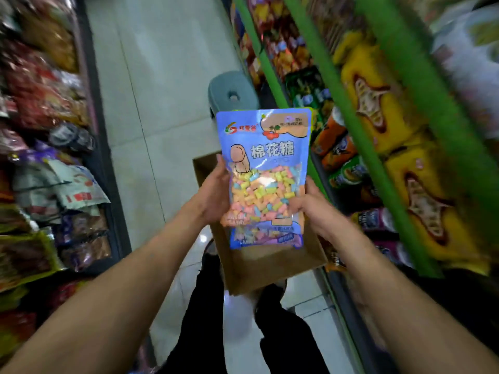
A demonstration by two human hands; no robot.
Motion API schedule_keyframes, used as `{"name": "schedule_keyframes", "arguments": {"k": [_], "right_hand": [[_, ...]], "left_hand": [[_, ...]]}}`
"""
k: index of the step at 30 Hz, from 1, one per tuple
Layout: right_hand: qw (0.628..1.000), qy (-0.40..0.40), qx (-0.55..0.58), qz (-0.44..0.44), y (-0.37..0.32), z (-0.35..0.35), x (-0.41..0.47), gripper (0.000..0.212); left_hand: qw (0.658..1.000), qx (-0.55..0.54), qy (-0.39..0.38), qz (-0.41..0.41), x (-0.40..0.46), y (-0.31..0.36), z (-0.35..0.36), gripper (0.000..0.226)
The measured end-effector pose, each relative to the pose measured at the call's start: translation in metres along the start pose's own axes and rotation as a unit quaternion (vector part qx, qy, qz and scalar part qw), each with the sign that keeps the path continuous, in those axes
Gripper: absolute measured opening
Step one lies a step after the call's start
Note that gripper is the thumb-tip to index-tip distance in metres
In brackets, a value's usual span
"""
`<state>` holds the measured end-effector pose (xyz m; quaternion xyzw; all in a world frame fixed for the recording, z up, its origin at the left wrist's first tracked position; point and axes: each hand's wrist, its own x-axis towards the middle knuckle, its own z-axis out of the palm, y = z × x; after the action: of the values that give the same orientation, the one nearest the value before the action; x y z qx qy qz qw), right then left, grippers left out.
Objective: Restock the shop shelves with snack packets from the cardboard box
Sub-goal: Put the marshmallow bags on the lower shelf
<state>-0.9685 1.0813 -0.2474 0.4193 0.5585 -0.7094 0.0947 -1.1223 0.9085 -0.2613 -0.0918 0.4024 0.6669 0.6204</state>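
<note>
Snack packet (266,168): blue pouch with a clear window showing pastel candy pieces in pink, yellow, orange and blue. Held upright in front of the person, directly above the cardboard box. A second packet of the same kind seems to sit behind its lower edge, though blur makes this uncertain.

Left hand (216,194): grips the left edge of the snack packet, fingers curled behind it, thumb at the front edge.

Right hand (314,206): grips the right edge of the snack packet at its lower half, thumb across the front.

Cardboard box (266,271): brown, open at the top, on the floor below the snack packet, close against the foot of the shelving on the right. The inside that shows is bare brown board.

Green shelf rails (345,117): to the right of the cardboard box, carrying yellow bags (378,101) with a star-shaped window, orange and green packs below them.

Left shelving (46,109): across the aisle from the cardboard box, packed with red, purple and silver packets, heavily blurred.

Grey stool (232,90): on the tiled floor (151,109), beyond the cardboard box, beside the green rails.

Legs in dark trousers (199,319): just below the cardboard box.
</note>
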Motion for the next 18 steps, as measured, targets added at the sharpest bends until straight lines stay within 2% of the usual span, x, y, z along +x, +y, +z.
{"name": "schedule_keyframes", "arguments": {"k": [2,5,11,14,18], "right_hand": [[1.0,-0.005,0.008,-0.022,-0.026,-0.003,-0.045,0.086],[0.999,-0.003,0.007,-0.048,-0.055,-0.004,-0.108,0.098],[0.994,0.029,0.036,-0.099,-0.07,-0.003,-0.212,0.089],[0.988,0.048,0.085,-0.12,-0.061,-0.003,-0.254,0.079],[0.976,0.087,0.14,-0.139,-0.032,-0.002,-0.308,0.054]], "left_hand": [[1.0,-0.011,-0.008,0.012,-0.034,0.008,0.034,0.083],[0.999,0.007,-0.031,-0.002,-0.076,0.01,0.08,0.089],[0.995,0.071,-0.062,-0.017,-0.127,0.004,0.138,0.078],[0.987,0.124,-0.092,-0.042,-0.141,-0.006,0.155,0.073],[0.974,0.175,-0.131,-0.064,-0.167,-0.027,0.176,0.071]]}}
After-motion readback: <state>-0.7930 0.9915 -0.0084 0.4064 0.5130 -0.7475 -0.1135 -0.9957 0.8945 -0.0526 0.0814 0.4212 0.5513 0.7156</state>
